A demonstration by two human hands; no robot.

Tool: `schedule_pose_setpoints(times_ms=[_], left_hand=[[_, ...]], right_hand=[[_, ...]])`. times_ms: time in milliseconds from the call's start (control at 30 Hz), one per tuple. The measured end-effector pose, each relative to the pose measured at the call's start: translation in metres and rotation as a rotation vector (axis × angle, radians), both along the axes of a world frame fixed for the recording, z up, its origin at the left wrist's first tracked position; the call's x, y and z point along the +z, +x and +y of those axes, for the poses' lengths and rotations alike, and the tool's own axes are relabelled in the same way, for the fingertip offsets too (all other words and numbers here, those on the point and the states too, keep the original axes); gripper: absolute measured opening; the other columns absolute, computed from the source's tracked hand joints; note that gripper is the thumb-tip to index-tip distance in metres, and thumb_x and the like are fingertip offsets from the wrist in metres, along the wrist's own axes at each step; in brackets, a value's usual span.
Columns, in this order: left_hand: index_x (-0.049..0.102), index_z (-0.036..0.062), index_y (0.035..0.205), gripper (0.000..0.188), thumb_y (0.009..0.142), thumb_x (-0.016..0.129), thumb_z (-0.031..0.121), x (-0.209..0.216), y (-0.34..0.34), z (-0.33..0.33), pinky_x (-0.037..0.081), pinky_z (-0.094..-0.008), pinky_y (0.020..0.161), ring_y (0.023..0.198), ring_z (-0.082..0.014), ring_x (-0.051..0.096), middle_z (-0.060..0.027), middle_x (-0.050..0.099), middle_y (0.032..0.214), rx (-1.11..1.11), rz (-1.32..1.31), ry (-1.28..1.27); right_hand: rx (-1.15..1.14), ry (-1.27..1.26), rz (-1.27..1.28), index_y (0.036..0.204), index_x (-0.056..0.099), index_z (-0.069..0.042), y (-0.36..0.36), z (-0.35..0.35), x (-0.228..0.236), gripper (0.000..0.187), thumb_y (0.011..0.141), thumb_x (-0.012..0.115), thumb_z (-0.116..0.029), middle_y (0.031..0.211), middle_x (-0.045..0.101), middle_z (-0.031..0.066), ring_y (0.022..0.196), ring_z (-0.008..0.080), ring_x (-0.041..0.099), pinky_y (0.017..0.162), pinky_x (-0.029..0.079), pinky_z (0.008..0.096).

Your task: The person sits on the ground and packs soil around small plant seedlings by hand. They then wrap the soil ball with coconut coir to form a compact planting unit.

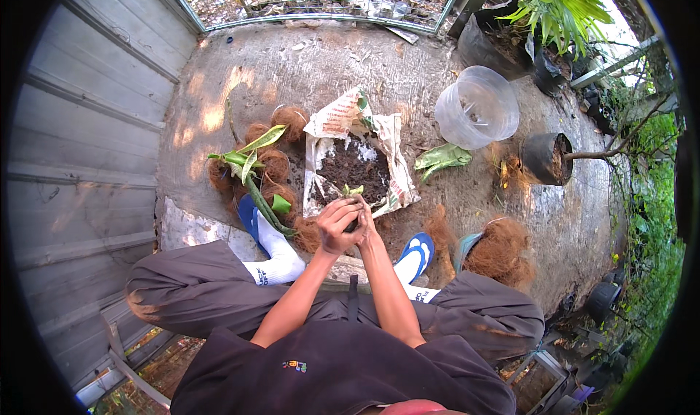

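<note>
A person seated on a concrete yard floor point(350, 65) brings both hands together over an opened sack of dark soil point(355, 169), the left hand point(337, 224) curled with its fingers closed around a small green plant cutting point(353, 191) whose leaf tips poke up just above the knuckles. The right hand point(364, 222) presses against the left from the other side, partly hidden behind it; it appears to cup the same cutting, though how tightly cannot be told. The cutting sits between the two hands, at the near edge of the sack. To the person's left, a long-leaved green plant point(251, 163) lies across a cluster of brown coconut husks point(275, 163). Beyond the sack, a clear plastic pot point(477, 107) lies on its side, with a black pot point(547, 158) tipped over near it and a pair of green gloves point(441, 158) between sack and pots. A heap of coconut fibre point(503, 249) rests beside the right knee. Blue sandals point(417, 252) and white socks show below the hands
</note>
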State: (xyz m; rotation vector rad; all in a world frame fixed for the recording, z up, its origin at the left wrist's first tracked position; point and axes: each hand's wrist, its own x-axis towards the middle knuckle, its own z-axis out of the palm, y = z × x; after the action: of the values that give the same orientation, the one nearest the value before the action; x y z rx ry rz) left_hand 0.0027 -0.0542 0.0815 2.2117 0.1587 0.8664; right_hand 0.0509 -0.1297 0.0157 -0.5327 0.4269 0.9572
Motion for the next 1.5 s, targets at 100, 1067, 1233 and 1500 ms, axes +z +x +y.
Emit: schedule_pose_setpoints(times_ms=[100, 1067, 1233, 1500], left_hand=[[0.076, 0.0022, 0.083, 0.007, 0.082, 0.073, 0.008, 0.005, 0.003, -0.005, 0.055, -0.0421, 0.094, 0.099, -0.0279, 0.073, -0.0101, 0.077, 0.093, 0.186, -0.002, -0.236], [0.070, -0.0035, 0.100, 0.030, 0.095, 0.069, 0.026, 0.006, 0.005, 0.010, 0.049, -0.0375, 0.092, 0.097, -0.0256, 0.067, -0.0145, 0.072, 0.096, 0.428, 0.018, -0.720], [0.069, -0.0020, 0.108, 0.039, 0.090, 0.070, 0.032, 0.005, -0.001, -0.005, 0.049, -0.0453, 0.100, 0.108, -0.0357, 0.066, -0.0187, 0.070, 0.111, 0.242, 0.099, -0.490], [0.067, 0.0014, 0.121, 0.047, 0.082, 0.077, 0.024, 0.021, 0.004, -0.015, 0.045, -0.0503, 0.108, 0.123, -0.0383, 0.058, -0.0180, 0.063, 0.124, 0.110, 0.215, -0.286]], right_hand=[[0.057, -0.075, -0.069, 0.129, 0.061, -0.008, 0.005, -0.002, 0.008, 0.037, 0.104, 0.060, -0.036, 0.114, 0.065, 0.0027, 0.102, 0.0153, 0.064, 0.093, 0.056, 0.0321], [0.222, -0.051, -0.037, 0.136, 0.058, -0.010, 0.014, 0.003, 0.043, 0.045, 0.104, 0.059, -0.041, 0.131, 0.063, 0.0067, 0.119, 0.0225, 0.061, 0.106, 0.050, 0.0431], [0.039, -0.068, 0.080, 0.124, 0.064, -0.011, 0.014, 0.004, 0.033, 0.043, 0.098, 0.062, -0.045, 0.115, 0.069, 0.0068, 0.108, 0.0252, 0.066, 0.099, 0.056, 0.0462], [-0.135, 0.276, 0.280, 0.116, 0.068, -0.006, 0.012, -0.002, 0.043, 0.039, 0.099, 0.062, -0.041, 0.111, 0.071, 0.0106, 0.103, 0.0245, 0.068, 0.094, 0.058, 0.0426]])
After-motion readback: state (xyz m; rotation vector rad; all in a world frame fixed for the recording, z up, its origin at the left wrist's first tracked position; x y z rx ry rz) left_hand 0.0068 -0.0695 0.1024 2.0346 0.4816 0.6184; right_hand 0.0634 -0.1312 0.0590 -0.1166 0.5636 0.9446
